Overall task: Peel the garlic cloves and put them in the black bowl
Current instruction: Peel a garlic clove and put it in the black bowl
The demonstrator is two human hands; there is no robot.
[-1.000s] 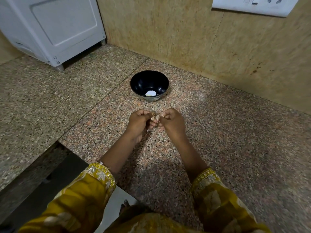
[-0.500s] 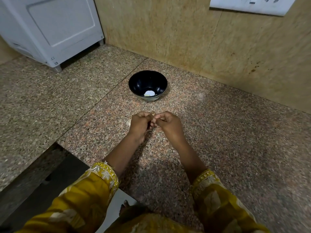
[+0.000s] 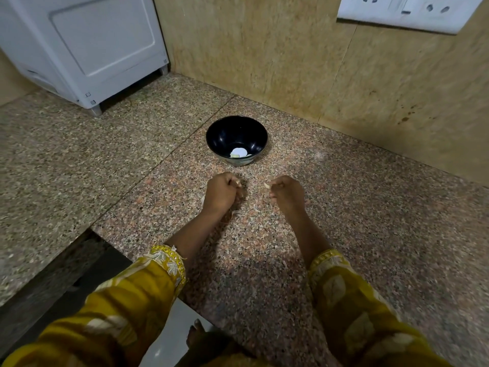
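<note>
Now we are parting our hands: right hand (image 3: 287, 193) is pinching the garlic clove (image 3: 266, 185), left hand (image 3: 221, 193) a peel scrap (image 3: 238, 184). The black bowl (image 3: 236, 129) is sitting just ahead, nearer our left.

A white appliance (image 3: 79, 46) stands on the speckled granite counter (image 3: 370, 221), a switchboard (image 3: 407, 11) on the wall.

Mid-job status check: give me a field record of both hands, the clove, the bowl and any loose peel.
left hand: fingers curled, pinching a pale scrap, probably skin
right hand: pinching a garlic clove
hands: apart, low over the counter
black bowl: upright, beyond the hands, a pale piece inside
peel bits: on the counter by the left wrist
</note>
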